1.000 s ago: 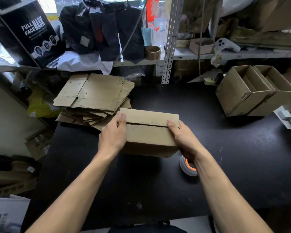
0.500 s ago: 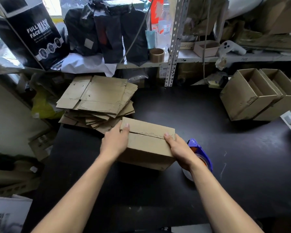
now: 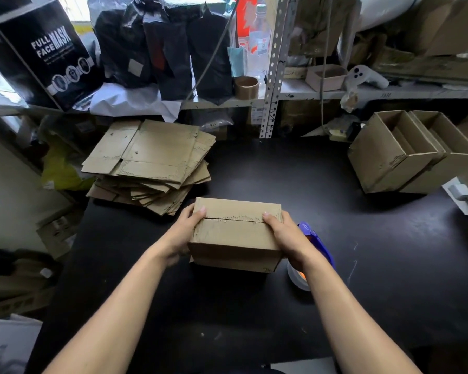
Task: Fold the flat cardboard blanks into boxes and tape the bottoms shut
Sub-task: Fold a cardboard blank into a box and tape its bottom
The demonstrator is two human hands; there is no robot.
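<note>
- Head view: the box (image 3: 235, 233) sits mid-table (image 3: 281, 171), flaps-up, and both hands are clamped on its ends.
- Left hand (image 3: 179, 238) wraps the box's left end, thumb hooked over the top edge right at the seam, the other fingers curled down the side out of sight.
- Right hand (image 3: 287, 238) mirrors it on the box's right end, thumb pressing the top by the seam, fingers folded round the far side.
- The seam runs left to right across the box top: two flaps meet there, ragged-edged, no tape on it that I can see.
- Whether the box's base touches the table or is lifted just off it, I cannot tell.
- Tape dispenser (image 3: 312, 247), blue handle, orange-cored roll, lies just right of the box, partly behind the right wrist.
- Flat blanks (image 3: 152, 157) are stacked behind and left of the box, fanned out untidily, the near corner of the pile close to the box's back-left corner.
- Two made-up boxes (image 3: 405, 152), open mouths up and tilted, sit well to the right of the box, pressed against each other at the table's far right.
- Shelf (image 3: 308, 94) runs behind the box along the back wall: black bags (image 3: 168, 49), a brown tape roll (image 3: 246, 87), a white controller (image 3: 366, 76).
- Black "FULL FACE MASK" carton (image 3: 46, 52) leans far left and behind the box, above the blanks.
</note>
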